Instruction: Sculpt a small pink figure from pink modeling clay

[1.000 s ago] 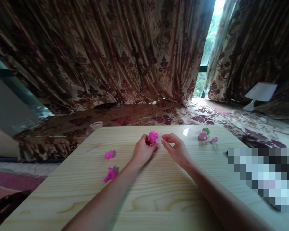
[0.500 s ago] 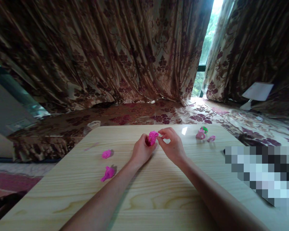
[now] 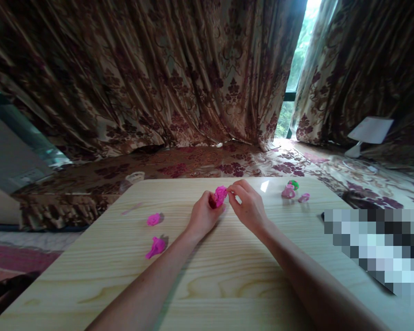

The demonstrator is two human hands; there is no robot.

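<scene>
My left hand (image 3: 203, 216) is closed around a bright pink, ruffled, flower-like piece (image 3: 221, 196) above the far middle of the table. Thumb and index finger of my right hand (image 3: 249, 209) are pinched together at the right edge of this piece. Its lower part is hidden inside my left hand, and its material cannot be made out. To the left on the tabletop lie a rounded, crumpled pink piece (image 3: 153, 219) and, nearer me, another pink piece (image 3: 156, 248) with a tapering end.
At the table's (image 3: 221, 285) far right are a pale pink item (image 3: 288, 191), a green dotted round object (image 3: 293, 185) and a small pink item (image 3: 304, 197). A pixelated area covers something at the right. Behind stand a white lamp (image 3: 370, 130) and patterned curtains (image 3: 179, 82).
My right fingertips have closed together at the edge of the pink piece, where a gap showed between them before. My left hand keeps its grip almost unmoved.
</scene>
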